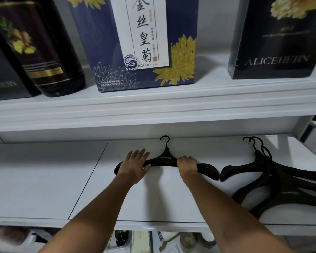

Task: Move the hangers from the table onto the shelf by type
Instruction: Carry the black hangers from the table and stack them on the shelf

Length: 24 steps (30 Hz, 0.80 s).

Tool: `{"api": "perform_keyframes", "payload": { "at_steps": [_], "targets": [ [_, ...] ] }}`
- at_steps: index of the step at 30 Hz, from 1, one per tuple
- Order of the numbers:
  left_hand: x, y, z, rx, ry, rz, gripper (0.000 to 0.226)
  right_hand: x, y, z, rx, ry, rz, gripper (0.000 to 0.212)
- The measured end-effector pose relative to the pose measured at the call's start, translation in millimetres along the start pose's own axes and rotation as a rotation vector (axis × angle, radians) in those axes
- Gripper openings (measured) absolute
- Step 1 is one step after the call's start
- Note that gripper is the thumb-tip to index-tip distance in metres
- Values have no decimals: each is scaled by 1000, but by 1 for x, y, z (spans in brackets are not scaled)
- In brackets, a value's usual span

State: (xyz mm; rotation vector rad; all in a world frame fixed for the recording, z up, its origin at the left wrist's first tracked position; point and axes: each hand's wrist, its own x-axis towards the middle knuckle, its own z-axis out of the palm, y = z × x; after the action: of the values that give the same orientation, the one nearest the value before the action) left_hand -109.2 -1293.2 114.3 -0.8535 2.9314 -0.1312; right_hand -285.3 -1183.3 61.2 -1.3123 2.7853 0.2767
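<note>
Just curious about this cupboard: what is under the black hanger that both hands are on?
The hanger lies flat on the white shelf, with nothing else visible beneath it. The left hand and right hand cover parts of its arms, hiding the shelf there.

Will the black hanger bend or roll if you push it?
Probably neither. The black hanger looks thick and solid, so likely stiff. It lies flat on the shelf, so it should slide. The right hand grips it, suggesting it's light.
</note>
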Motion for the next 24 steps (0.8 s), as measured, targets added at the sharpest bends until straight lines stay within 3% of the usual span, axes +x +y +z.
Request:
{"api": "perform_keyframes", "payload": {
  "at_steps": [8, 13, 24],
  "targets": [
    [8, 10, -11, -16, 8, 5, 58, -11, 18, -21, 117, 171, -35, 51],
    [13, 40, -34, -41, 127, 50, 58, -33, 48, -57, 215, 175, -34, 64],
    [-8, 132, -116, -140, 197, 241, 59, -140, 112, -131, 213, 264, 216, 63]
  ]
}}
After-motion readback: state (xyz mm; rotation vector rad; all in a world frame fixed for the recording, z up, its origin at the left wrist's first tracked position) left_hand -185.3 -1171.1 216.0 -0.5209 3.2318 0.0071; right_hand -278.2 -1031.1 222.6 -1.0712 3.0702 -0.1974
